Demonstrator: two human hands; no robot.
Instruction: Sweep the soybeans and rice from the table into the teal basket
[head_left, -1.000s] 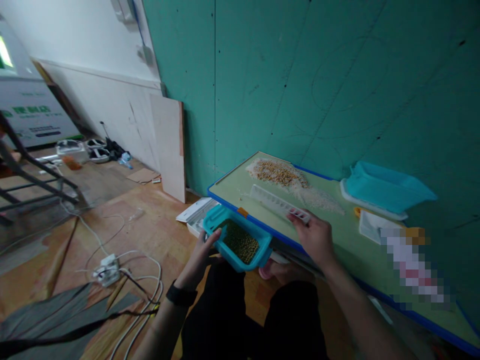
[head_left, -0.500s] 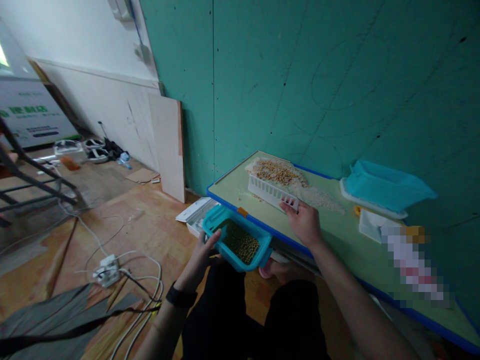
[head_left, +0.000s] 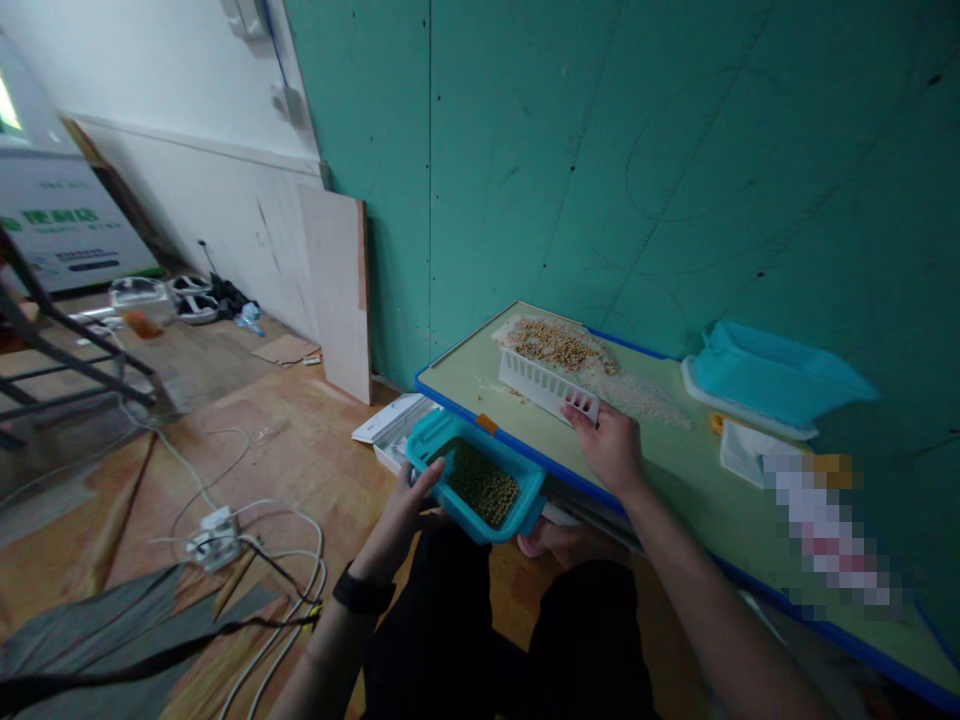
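My left hand [head_left: 412, 497] grips the near left side of a teal plastic container [head_left: 525, 497], held just below the table's front edge. Inside lie green beans [head_left: 466, 465] and some yellow soybeans [head_left: 499, 500]. On the table, my right hand [head_left: 611, 447] is closed on the right end of a white slotted plastic basket [head_left: 536, 385], its slotted side facing me. Behind the basket, and partly hidden by it, spreads a pile of soybeans [head_left: 555, 343] mixed with pale grains [head_left: 637, 393] that look like rice.
The pale green table [head_left: 675, 470] has a blue edge and stands against a green wall. An empty blue bin [head_left: 780, 372] rests on a white lid at the back right. An open white box [head_left: 390, 430] sits left of the container. A power strip [head_left: 216, 540] and cables lie on the floor.
Almost nothing differs. The view has shifted very slightly, while both hands keep their hold on the container and the basket.
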